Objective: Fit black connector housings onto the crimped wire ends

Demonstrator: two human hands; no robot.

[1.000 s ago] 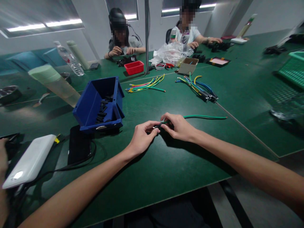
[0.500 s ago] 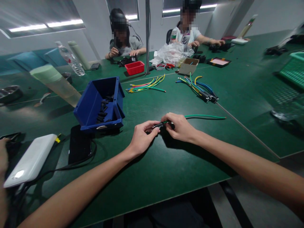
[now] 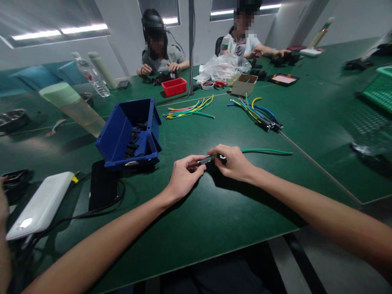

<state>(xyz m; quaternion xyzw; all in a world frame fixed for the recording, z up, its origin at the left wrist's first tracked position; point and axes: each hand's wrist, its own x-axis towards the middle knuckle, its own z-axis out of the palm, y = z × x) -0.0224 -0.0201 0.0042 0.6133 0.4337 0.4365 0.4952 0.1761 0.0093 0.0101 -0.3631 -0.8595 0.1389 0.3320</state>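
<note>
A small black sleeve (image 3: 204, 160) is pinched between the thumb and fingers of my left hand (image 3: 185, 173). Closed round a green wire (image 3: 266, 151) is my right hand (image 3: 231, 162), its fingertips close to the sleeve's right end. The wire meets the sleeve there, and its other part runs out to the right past my hand, just over the table. How far the wire sits inside the sleeve I cannot tell. More black pieces (image 3: 132, 143) of a similar kind lie in the blue bin (image 3: 105, 141) to the left.
Loose coloured wires (image 3: 191, 110) and a second wire bundle with black ends (image 3: 255, 114) lie farther back on the green table (image 3: 196, 228). A white power bank (image 3: 41, 204), a black phone (image 3: 102, 188) and cables are at left. Two people sit across, behind a red tray (image 3: 174, 87).
My right hand's fingertips have lifted and opened slightly at the sleeve's end, so more green wire shows. The left hand stays nearly in place.
</note>
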